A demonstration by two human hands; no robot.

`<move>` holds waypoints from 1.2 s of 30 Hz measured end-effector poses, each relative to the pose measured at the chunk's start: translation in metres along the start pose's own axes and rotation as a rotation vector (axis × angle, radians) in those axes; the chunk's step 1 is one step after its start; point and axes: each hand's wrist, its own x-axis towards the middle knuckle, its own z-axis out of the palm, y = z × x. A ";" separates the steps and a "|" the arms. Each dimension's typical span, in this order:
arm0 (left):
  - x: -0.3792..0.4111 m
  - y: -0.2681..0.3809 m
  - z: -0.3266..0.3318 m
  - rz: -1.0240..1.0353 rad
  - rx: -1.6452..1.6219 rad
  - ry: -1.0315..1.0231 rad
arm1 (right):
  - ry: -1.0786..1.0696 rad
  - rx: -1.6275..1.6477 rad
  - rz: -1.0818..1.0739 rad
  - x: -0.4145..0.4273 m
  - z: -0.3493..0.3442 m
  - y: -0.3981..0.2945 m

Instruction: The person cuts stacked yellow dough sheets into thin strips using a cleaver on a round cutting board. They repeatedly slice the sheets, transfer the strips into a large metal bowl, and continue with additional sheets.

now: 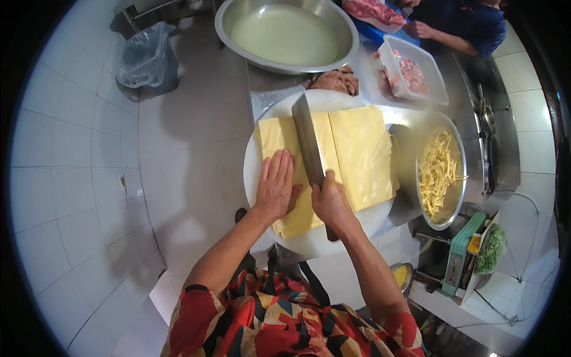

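Observation:
Yellow sheets, seemingly tofu skin or dough (361,156), lie stacked on a round white cutting board (321,96). One straight cut line runs down the stack, right of the blade. My right hand (333,201) grips the handle of a broad cleaver (308,134), its blade standing across the sheets and pointing away from me. To the left of the blade, my left hand (277,183) rests flat on the stack with the fingers close together and holds no tool. The blade's lower edge is hard to make out against the sheets.
A steel basin of pale liquid (285,35) stands beyond the board, near a brown cloth (334,81). On the right is a bowl of yellow strips (437,174). Farther back are a plastic tub of meat pieces (415,73) and another person's hand (419,30) beside raw meat (372,13).

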 end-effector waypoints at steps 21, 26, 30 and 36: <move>0.000 0.000 0.007 -0.028 0.091 -0.016 | -0.027 0.014 0.018 -0.011 0.017 0.021; 0.011 0.004 0.003 0.008 0.072 -0.045 | 0.051 0.011 0.056 0.028 0.015 0.008; 0.001 -0.001 0.007 -0.083 0.114 -0.062 | -0.060 0.007 0.046 -0.065 0.002 0.022; 0.006 0.005 0.006 -0.032 0.123 -0.053 | 0.067 0.057 -0.027 -0.046 0.017 0.027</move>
